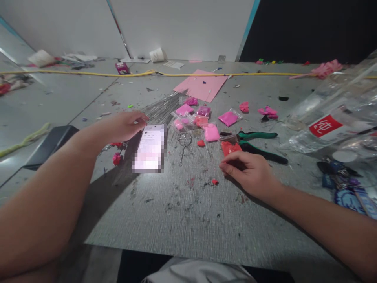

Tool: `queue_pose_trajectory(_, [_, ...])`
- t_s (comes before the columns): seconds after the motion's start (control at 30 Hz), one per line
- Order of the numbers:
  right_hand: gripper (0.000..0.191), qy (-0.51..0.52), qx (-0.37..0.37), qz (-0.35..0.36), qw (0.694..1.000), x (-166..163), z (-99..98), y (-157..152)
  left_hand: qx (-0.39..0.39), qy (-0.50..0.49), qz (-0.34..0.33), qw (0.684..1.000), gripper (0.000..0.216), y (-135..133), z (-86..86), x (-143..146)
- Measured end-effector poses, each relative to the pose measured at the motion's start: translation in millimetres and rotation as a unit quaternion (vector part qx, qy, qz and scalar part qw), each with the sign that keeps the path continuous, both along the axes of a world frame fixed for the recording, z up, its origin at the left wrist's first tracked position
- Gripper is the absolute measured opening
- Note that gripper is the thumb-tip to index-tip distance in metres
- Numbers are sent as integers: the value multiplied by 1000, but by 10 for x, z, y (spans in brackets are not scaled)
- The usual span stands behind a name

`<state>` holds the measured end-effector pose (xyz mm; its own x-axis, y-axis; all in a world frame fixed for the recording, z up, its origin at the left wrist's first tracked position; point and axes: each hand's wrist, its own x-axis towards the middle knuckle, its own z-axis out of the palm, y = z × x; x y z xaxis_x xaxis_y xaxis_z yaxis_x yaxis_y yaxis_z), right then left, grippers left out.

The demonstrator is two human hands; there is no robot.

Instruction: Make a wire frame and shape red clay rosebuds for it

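Observation:
My left hand [128, 125] hovers at the upper left edge of a phone [150, 151] with its screen lit. Its fingers are loosely bent, with nothing visible in them. My right hand [249, 173] rests on the table with thumb and index finger pinched together; whatever is between them cannot be made out. Just behind that hand lies a small bag of red clay [230, 148], partly covered. Green-and-black pliers [259, 135] lie beyond it. A red clay lump [201, 143] and a smaller red bit [215, 182] sit between the hands. Near them is a metal key ring with chain [185, 143].
Several bags of pink clay [211, 132] lie mid-table before a pink sheet [203, 84]. A bundle of thin wires [161, 107] stretches behind the phone. Clear plastic bottles [326, 127] lie on the right. A yellow cord [206, 74] crosses the back.

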<state>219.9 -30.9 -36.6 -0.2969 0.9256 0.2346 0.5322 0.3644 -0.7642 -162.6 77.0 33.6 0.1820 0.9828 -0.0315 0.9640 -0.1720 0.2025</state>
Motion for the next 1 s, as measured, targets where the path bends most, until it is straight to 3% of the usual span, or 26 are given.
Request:
queue_pose_trajectory(0.27, [37, -2, -13, 30, 999, 1, 52, 6, -75, 44, 0, 996, 39, -44, 88, 97])
queue_pose_trajectory(0.63, [32, -24, 8, 33, 999, 6, 39, 16, -122, 19, 17, 992, 58, -70, 85, 90])
queue_pose_trajectory(0.8, [24, 13, -33, 20, 999, 11, -15, 12, -141, 20, 1, 990, 66, -49, 110, 66])
queue_pose_trajectory(1.0, [23, 16, -40, 16, 999, -1, 3, 11, -175, 37, -16, 984, 57, -77, 159, 72])
